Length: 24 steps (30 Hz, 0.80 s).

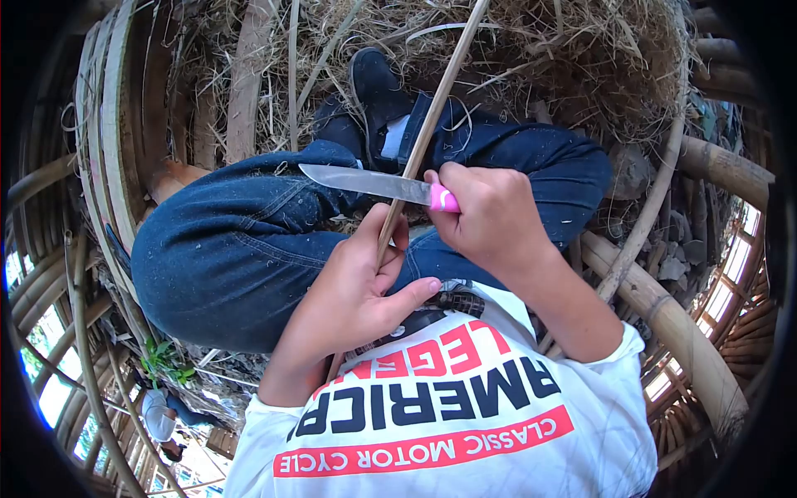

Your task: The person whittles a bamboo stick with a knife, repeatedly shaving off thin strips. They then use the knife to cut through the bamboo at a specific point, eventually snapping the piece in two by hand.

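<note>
A long thin bamboo strip (444, 91) runs from the top of the view down between my crossed legs toward my body. My left hand (357, 286) has its fingers curled around the strip, with the thumb stretched out to the side. In my right hand (490, 212) is a knife (365, 179) with a pink handle, gripped in a closed fist. Its blade points left and lies across the strip, just above my left fingers. The lower end of the strip passes behind my left hand and forearm.
Thin shavings (581, 50) are heaped beyond my shoes (374, 83). Split bamboo lengths (116, 124) stand at the left. A thick bamboo pole (664, 315) and a thinner curved pole (664, 178) are at the right. Another person (158, 415) is at the lower left.
</note>
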Each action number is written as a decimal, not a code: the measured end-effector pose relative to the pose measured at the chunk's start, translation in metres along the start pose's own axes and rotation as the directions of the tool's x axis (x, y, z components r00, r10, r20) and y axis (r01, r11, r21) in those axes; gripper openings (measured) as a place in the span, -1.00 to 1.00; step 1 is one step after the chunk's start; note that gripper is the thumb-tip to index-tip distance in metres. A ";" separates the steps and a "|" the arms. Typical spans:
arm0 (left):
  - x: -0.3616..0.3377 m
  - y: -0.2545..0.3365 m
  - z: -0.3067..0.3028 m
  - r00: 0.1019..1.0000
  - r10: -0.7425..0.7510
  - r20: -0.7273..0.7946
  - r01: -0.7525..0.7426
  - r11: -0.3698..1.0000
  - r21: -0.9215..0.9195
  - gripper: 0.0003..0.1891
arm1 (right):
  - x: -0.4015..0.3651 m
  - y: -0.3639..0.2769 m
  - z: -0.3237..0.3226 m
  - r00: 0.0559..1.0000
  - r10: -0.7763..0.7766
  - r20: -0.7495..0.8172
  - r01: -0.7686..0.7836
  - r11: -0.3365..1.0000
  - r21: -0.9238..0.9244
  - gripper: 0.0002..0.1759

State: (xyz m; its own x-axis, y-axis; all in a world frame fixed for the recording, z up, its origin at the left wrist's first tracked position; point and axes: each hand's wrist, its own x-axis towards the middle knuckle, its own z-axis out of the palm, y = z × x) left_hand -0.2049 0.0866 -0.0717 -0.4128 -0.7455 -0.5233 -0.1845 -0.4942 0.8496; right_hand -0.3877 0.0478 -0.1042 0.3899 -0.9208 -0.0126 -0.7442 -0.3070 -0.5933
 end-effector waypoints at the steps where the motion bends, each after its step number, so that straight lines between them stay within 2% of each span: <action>1: -0.001 0.002 0.002 0.999 -0.040 -0.002 0.040 0.998 0.048 -0.50 | 0.000 0.005 0.000 1.000 -0.009 0.026 0.010 0.999 -0.040 -0.74; 4: 0.001 0.007 0.007 0.995 -0.093 -0.023 0.095 0.988 0.123 -0.49 | 0.010 0.027 -0.003 0.998 0.069 0.004 -0.068 0.988 -0.139 -0.76; 7: 0.002 0.006 0.007 0.993 -0.108 -0.050 0.115 0.982 0.153 -0.50 | 0.014 0.035 0.001 1.000 0.018 -0.009 -0.019 0.996 -0.092 -0.79; 9: 0.003 0.008 0.007 0.990 -0.105 -0.096 0.123 0.968 0.218 -0.50 | 0.020 0.035 0.001 0.998 0.065 0.010 -0.064 0.994 -0.094 -0.79; 11: 0.002 0.008 0.007 0.989 -0.112 -0.100 0.132 0.966 0.224 -0.49 | 0.027 0.035 -0.001 0.975 0.221 0.023 -0.216 0.969 -0.118 -0.76; 15: 0.003 0.006 0.005 0.989 -0.108 -0.104 0.128 0.969 0.212 -0.49 | 0.041 0.051 -0.002 0.979 0.203 0.030 -0.196 0.969 -0.152 -0.73; 21: 0.002 0.006 0.004 0.989 -0.103 -0.108 0.125 0.969 0.215 -0.48 | 0.060 0.072 0.003 0.982 0.171 -0.082 -0.183 0.968 -0.170 -0.67; 24: 0.001 0.006 0.002 0.994 -0.091 -0.063 0.104 0.963 0.251 -0.51 | 0.070 0.078 -0.001 0.964 0.253 -0.080 -0.263 0.949 -0.173 -0.64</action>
State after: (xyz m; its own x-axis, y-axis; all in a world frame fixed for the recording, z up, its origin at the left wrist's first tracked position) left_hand -0.2082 0.0836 -0.0672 -0.3371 -0.7244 -0.6013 -0.4439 -0.4410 0.7801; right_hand -0.4191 -0.0406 -0.1506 0.1443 -0.9847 -0.0975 -0.9027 -0.0906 -0.4207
